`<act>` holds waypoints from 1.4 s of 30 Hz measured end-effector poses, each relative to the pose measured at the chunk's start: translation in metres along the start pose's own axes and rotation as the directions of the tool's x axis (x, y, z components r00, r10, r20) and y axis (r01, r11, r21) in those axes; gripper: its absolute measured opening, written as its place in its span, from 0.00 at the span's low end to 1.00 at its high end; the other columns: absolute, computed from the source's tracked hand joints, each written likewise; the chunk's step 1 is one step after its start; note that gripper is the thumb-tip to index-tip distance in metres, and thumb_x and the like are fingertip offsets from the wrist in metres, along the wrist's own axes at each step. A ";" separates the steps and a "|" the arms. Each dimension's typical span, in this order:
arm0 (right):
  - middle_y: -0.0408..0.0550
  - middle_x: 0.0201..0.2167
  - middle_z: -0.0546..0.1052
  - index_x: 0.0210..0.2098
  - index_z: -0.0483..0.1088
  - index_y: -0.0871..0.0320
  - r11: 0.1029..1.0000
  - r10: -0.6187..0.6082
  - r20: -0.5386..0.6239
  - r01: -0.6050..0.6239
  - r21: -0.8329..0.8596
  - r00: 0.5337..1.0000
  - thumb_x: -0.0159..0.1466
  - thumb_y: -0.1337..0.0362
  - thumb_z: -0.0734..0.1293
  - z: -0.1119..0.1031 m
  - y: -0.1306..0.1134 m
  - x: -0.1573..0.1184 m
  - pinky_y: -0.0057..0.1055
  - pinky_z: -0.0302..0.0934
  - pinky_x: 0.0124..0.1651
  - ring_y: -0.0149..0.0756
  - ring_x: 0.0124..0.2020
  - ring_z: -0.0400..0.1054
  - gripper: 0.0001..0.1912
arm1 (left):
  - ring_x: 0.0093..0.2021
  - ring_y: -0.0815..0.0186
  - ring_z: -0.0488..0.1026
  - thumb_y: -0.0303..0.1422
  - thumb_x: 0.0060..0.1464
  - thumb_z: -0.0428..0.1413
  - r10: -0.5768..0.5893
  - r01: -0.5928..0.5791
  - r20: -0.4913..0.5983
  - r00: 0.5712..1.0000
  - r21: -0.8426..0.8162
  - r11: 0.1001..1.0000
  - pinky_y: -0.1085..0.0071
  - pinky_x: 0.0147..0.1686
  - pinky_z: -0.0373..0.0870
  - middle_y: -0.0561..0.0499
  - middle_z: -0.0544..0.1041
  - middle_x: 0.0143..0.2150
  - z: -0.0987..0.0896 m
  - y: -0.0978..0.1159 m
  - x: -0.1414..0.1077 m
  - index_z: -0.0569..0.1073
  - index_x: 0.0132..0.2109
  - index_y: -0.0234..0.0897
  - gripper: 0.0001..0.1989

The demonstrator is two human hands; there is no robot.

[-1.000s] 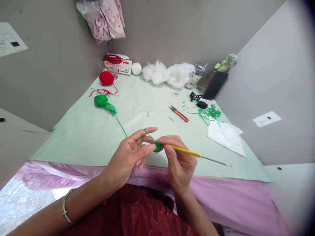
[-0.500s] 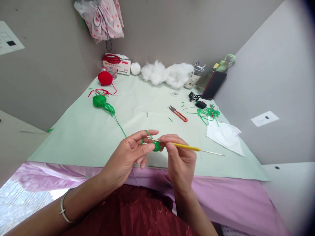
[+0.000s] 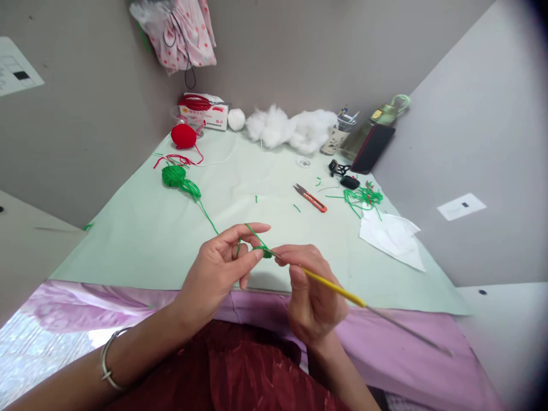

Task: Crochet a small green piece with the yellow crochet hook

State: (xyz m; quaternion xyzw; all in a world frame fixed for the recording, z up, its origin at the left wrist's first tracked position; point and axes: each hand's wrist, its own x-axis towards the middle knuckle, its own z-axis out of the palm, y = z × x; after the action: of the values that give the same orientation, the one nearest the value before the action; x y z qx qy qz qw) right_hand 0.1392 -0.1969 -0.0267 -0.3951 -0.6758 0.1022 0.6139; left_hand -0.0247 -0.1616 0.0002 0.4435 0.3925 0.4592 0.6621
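My left hand [image 3: 220, 265] pinches a small green crochet piece [image 3: 267, 253] between thumb and fingers. Green yarn [image 3: 208, 216] runs over its raised index finger and back to a green yarn ball [image 3: 173, 176] on the left of the table. My right hand [image 3: 317, 291] is closed round the yellow handle of a crochet hook [image 3: 334, 285]. The hook's tip end meets the green piece, and its long metal back end slants down to the right, past the table's front edge. Part of the piece is hidden by my left fingers.
On the green-covered table [image 3: 240, 188] lie orange thread snips [image 3: 310, 198], green yarn scraps [image 3: 363, 197] and white cloth [image 3: 389, 237]. A red yarn ball [image 3: 184, 136], white stuffing [image 3: 291, 130], a cup of pens [image 3: 336, 137] and a phone [image 3: 373, 149] are farther back.
My right hand has tilted and dropped slightly, so the hook now slants more steeply down to the right. My left hand and the green piece have shifted a little left.
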 end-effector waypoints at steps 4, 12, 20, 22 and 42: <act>0.51 0.40 0.83 0.51 0.74 0.54 0.996 -0.055 -0.013 0.053 -0.078 0.998 0.73 0.73 0.62 0.003 0.002 0.000 0.40 0.74 0.39 0.41 0.40 0.79 0.14 | 0.21 0.78 0.64 0.33 0.61 0.67 0.021 -0.020 -0.011 1.000 0.070 0.997 0.77 0.24 0.66 0.58 0.73 0.34 -0.001 -0.001 -0.004 0.84 0.51 0.45 0.12; 0.48 0.37 0.82 0.47 0.77 0.53 1.000 0.013 -0.105 -0.012 0.010 0.994 0.73 0.72 0.62 0.002 0.000 0.004 0.39 0.73 0.39 0.40 0.39 0.78 0.13 | 0.20 0.81 0.63 0.35 0.60 0.68 -0.024 0.026 0.069 0.997 -0.032 0.999 0.80 0.19 0.63 0.57 0.75 0.39 0.003 0.000 -0.003 0.81 0.58 0.47 0.19; 0.46 0.38 0.82 0.44 0.78 0.53 0.932 0.222 -0.055 -0.196 0.305 0.973 0.76 0.68 0.61 0.001 0.000 0.005 0.36 0.70 0.37 0.34 0.33 0.74 0.12 | 0.17 0.85 0.60 0.34 0.60 0.68 -0.089 0.101 0.099 0.991 -0.118 0.988 0.82 0.16 0.57 0.57 0.72 0.40 0.000 0.001 -0.001 0.83 0.54 0.45 0.15; 0.46 0.38 0.82 0.46 0.77 0.53 0.953 0.201 -0.044 -0.185 0.241 0.979 0.75 0.70 0.61 0.000 -0.001 0.004 0.36 0.71 0.38 0.35 0.35 0.75 0.13 | 0.18 0.85 0.61 0.34 0.61 0.67 -0.061 0.068 0.081 0.995 -0.082 0.994 0.82 0.16 0.58 0.57 0.73 0.40 -0.001 0.000 -0.001 0.83 0.54 0.46 0.15; 0.49 0.38 0.83 0.47 0.76 0.53 1.000 0.001 -0.011 -0.001 0.022 1.000 0.74 0.72 0.62 0.001 0.005 -0.001 0.39 0.73 0.40 0.40 0.39 0.78 0.12 | 0.20 0.81 0.63 0.35 0.60 0.68 0.049 -0.049 0.008 0.999 0.094 0.994 0.81 0.20 0.65 0.60 0.73 0.37 -0.002 -0.008 -0.005 0.80 0.58 0.51 0.19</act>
State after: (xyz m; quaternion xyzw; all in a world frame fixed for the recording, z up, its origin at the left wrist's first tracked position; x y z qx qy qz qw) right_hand 0.1405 -0.1934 -0.0308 -0.3891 -0.6712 0.1077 0.6216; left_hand -0.0262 -0.1671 -0.0076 0.4852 0.4007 0.4549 0.6301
